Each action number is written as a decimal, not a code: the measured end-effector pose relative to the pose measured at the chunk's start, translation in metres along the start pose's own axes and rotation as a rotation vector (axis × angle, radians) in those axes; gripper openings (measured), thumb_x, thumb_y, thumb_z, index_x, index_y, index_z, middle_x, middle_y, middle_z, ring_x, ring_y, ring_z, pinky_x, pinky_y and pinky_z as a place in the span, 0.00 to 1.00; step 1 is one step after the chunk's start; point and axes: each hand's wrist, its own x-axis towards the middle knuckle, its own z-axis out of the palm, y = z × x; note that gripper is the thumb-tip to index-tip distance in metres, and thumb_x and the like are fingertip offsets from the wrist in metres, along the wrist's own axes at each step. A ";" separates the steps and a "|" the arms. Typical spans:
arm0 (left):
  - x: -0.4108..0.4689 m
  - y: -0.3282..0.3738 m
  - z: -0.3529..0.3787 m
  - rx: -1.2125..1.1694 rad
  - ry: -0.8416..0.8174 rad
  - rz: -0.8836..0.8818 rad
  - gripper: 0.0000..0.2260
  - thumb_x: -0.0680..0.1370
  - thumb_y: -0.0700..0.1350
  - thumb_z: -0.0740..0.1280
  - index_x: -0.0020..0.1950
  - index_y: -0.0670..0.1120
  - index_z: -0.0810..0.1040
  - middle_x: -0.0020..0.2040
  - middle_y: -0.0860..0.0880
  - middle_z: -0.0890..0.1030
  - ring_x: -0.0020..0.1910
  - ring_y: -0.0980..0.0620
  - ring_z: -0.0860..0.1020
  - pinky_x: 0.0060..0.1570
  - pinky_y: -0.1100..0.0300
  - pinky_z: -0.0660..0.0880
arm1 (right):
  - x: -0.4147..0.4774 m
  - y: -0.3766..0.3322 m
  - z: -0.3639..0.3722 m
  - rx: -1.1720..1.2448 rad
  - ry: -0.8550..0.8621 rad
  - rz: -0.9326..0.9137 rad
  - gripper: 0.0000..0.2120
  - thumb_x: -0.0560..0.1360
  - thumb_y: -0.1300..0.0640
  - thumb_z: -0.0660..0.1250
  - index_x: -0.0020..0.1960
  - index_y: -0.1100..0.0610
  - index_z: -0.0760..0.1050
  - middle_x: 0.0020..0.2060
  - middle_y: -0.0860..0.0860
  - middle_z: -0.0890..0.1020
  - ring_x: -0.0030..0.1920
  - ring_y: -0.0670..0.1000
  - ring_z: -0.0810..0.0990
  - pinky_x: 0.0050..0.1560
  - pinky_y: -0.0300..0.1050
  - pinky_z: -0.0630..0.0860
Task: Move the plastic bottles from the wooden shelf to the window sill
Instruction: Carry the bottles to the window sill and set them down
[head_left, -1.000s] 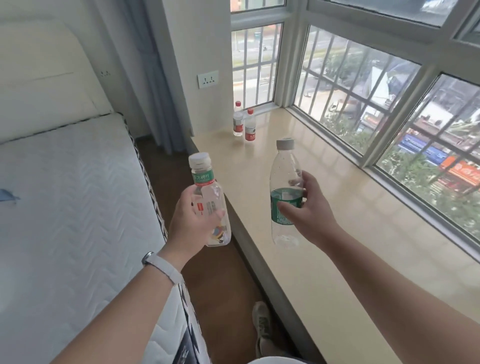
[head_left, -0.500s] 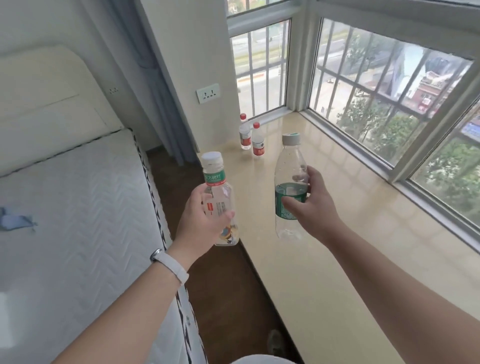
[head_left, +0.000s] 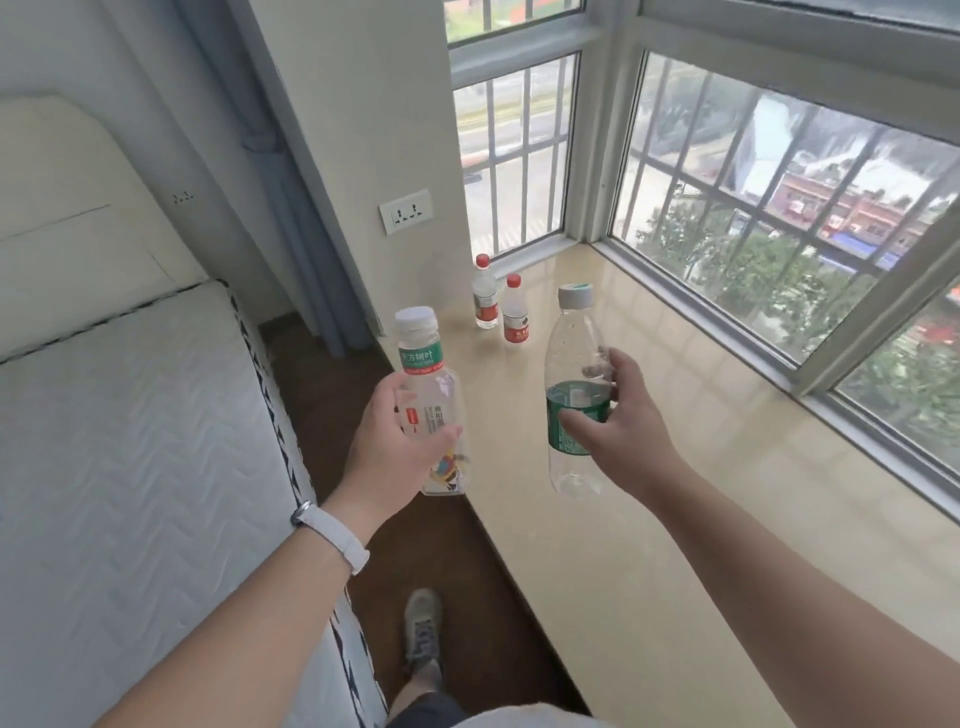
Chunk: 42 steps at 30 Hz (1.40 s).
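My left hand (head_left: 387, 449) grips a clear white-capped bottle (head_left: 431, 374) with a green neck band, held upright over the sill's front edge. My right hand (head_left: 610, 431) holds a clear green-label bottle (head_left: 569, 364) with a grey cap, upright in the air above the beige window sill (head_left: 701, 493). Two small red-capped bottles (head_left: 484, 293) (head_left: 516, 310) stand side by side at the far end of the sill, near the wall. The wooden shelf is out of view.
A bed with a white quilted mattress (head_left: 130, 441) fills the left. A narrow strip of dark wood floor (head_left: 452, 561) runs between bed and sill, with my shoe (head_left: 422, 631) on it. Barred windows (head_left: 779, 218) line the sill's right side. A wall socket (head_left: 406, 211) sits above the sill's far end.
I have stepped forward along the sill: the two red-capped bottles are closer. Both hands still hold their bottles upright and have advanced with me.
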 end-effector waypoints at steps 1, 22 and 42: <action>0.014 -0.004 -0.004 -0.012 -0.019 0.008 0.28 0.71 0.53 0.76 0.66 0.62 0.66 0.60 0.55 0.78 0.58 0.54 0.79 0.58 0.49 0.79 | 0.008 -0.005 0.006 -0.007 0.021 0.007 0.33 0.68 0.52 0.74 0.67 0.41 0.61 0.50 0.34 0.75 0.45 0.27 0.75 0.43 0.34 0.71; 0.265 -0.055 -0.066 -0.133 -0.350 0.088 0.27 0.72 0.49 0.78 0.64 0.58 0.67 0.58 0.59 0.77 0.57 0.59 0.77 0.53 0.59 0.74 | 0.148 -0.057 0.117 -0.089 0.385 0.176 0.35 0.63 0.50 0.71 0.69 0.43 0.64 0.58 0.39 0.76 0.49 0.42 0.81 0.48 0.43 0.76; 0.358 0.000 0.051 0.136 -0.519 0.099 0.26 0.68 0.54 0.78 0.54 0.71 0.66 0.58 0.55 0.78 0.56 0.54 0.80 0.56 0.48 0.78 | 0.238 0.037 0.052 0.087 0.459 0.327 0.31 0.69 0.60 0.73 0.63 0.40 0.61 0.51 0.41 0.77 0.49 0.42 0.79 0.54 0.51 0.78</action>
